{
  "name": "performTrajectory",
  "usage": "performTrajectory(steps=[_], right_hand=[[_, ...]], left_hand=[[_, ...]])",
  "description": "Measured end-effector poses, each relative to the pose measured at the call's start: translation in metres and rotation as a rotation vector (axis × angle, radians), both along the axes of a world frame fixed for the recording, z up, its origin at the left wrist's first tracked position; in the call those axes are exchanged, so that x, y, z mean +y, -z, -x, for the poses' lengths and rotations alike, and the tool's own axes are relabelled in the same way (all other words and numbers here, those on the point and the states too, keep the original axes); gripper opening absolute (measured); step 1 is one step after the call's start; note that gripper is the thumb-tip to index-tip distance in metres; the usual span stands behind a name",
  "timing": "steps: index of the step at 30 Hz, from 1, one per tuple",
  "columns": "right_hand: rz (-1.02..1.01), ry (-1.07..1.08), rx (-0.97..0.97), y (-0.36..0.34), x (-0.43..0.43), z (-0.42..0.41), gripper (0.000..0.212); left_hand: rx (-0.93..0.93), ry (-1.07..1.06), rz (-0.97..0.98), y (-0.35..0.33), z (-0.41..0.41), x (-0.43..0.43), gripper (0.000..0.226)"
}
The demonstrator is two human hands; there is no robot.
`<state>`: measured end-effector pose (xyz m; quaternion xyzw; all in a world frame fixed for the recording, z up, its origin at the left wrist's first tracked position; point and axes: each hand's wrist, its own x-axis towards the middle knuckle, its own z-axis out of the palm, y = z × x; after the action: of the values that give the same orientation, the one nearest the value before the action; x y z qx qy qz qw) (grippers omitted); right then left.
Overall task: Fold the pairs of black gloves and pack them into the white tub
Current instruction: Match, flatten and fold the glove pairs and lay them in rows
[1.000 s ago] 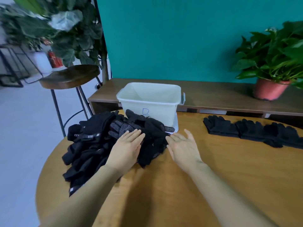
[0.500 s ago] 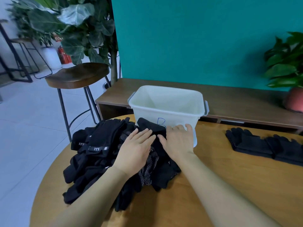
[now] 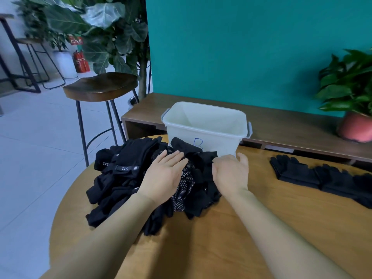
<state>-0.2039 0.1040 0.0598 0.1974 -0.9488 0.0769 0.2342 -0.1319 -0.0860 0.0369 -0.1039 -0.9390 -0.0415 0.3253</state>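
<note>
Fingers (image 3: 173, 158) of left hand (image 3: 163, 178) straight, flat on heap of black knit gloves (image 3: 120, 178), those of right hand (image 3: 231, 174) bent into it, grip unclear, white plastic tub (image 3: 219, 144) just beyond fingertips: likely choosing a pair, next needing one pulled free.

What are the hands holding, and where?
Left hand rests flat on the glove pile, holding nothing. Right hand curls at the pile's edge; a grip cannot be told.
</note>
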Motion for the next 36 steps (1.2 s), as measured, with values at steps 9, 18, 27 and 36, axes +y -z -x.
performTrajectory(steps=[9,18,27,36], right_hand=[[0.451,-0.244,-0.242,-0.058,0.048,-0.033,0.017],[0.822,-0.352,-0.59,-0.087,0.108,-0.098,0.017],[0.945,-0.253,-0.687,-0.091,0.141,-0.128,0.019],[0.921,-0.123,-0.705,-0.087,0.153,-0.135,0.037]], left_hand=[[-0.199,0.043,-0.383,-0.062,-0.028,0.037,0.065],[-0.45,0.205,-0.831,-0.1,-0.052,0.103,0.009],[-0.573,0.275,-0.921,-0.112,-0.069,0.141,0.018],[-0.53,0.185,-0.8,-0.104,-0.074,0.152,0.012]])
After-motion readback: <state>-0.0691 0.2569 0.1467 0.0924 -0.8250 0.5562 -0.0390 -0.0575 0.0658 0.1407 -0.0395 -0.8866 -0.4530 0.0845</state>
